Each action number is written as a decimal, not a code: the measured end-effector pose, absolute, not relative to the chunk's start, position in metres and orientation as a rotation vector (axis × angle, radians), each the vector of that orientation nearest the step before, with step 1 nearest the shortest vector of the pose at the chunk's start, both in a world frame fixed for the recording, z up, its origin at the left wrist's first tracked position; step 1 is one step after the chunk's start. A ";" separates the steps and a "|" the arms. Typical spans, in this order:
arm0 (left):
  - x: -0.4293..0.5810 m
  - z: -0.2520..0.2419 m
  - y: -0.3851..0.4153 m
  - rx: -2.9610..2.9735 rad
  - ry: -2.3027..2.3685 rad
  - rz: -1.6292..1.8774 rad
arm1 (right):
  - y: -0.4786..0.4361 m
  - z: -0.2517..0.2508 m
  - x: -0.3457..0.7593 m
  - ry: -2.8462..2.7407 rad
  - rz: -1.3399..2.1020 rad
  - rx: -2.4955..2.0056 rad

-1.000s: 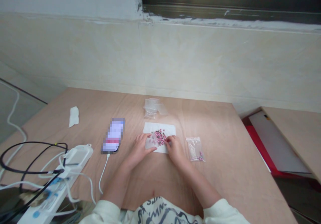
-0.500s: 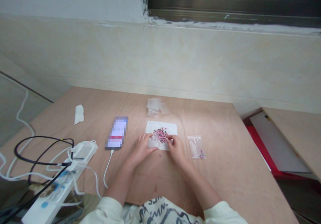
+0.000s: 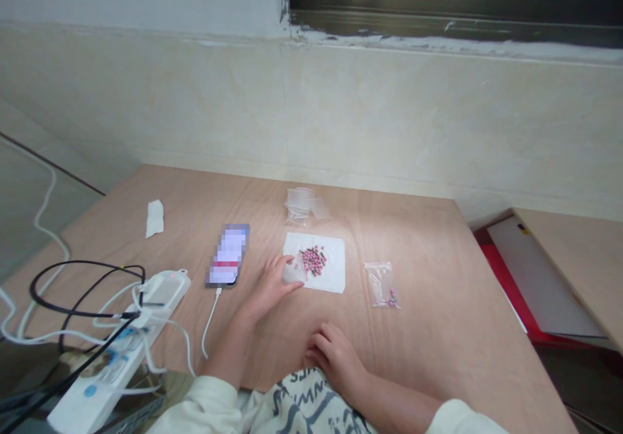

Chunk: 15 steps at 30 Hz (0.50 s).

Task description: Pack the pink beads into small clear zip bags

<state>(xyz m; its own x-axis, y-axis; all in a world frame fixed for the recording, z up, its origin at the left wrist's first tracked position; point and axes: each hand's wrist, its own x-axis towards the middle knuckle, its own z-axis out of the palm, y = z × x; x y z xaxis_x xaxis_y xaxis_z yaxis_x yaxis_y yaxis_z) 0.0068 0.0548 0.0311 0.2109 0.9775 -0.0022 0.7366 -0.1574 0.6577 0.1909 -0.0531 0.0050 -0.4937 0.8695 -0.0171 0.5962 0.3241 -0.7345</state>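
A heap of small pink beads [image 3: 314, 262], with a few dark bits among them, lies on a square white sheet of paper [image 3: 333, 281]. At the sheet's left side rests my left hand [image 3: 272, 285], thumb and fingers spread. Between them is what looks like a clear plastic bag [image 3: 294, 270], its outline faint. My right hand [image 3: 335, 356] is low at the table's front edge, close to my shirt, fingers curled inward. Whatever those fingers hold, if anything, is hidden. To the sheet's right lies a clear zip bag [image 3: 382, 285] with a few beads in one corner.
More clear bags [image 3: 302, 204] lie behind the sheet. Left of my left hand is a phone [image 3: 228, 255] on a white charging cable [image 3: 210, 324]. A power strip [image 3: 160, 294] with tangled cords occupies the front left. A white scrap [image 3: 154, 218] sits farther back.
My right hand has drawn back from the beads to the table's front edge, its fingers curled. The single bead in front of the sheet no longer shows. My left hand has hardly moved.
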 end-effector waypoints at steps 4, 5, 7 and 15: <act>0.009 0.033 0.057 1.955 1.581 0.575 | -0.036 0.009 0.195 -2.008 1.024 -1.335; 0.011 0.034 0.058 1.953 1.582 0.572 | -0.025 0.013 0.195 -1.921 1.011 -1.360; 0.015 0.036 0.060 1.951 1.572 0.572 | 0.001 0.022 0.195 -1.755 0.944 -1.423; 0.033 0.036 0.073 1.962 1.563 0.624 | 0.066 0.038 0.178 -1.588 0.795 -1.429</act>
<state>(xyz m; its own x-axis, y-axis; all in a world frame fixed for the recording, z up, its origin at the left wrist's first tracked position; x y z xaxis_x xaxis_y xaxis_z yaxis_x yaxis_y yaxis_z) 0.0326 0.0729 0.0363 0.2162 0.9762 0.0192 0.7212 -0.1730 0.6708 0.1785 0.0661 0.0379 -0.0019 0.9858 0.1680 0.4563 0.1503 -0.8771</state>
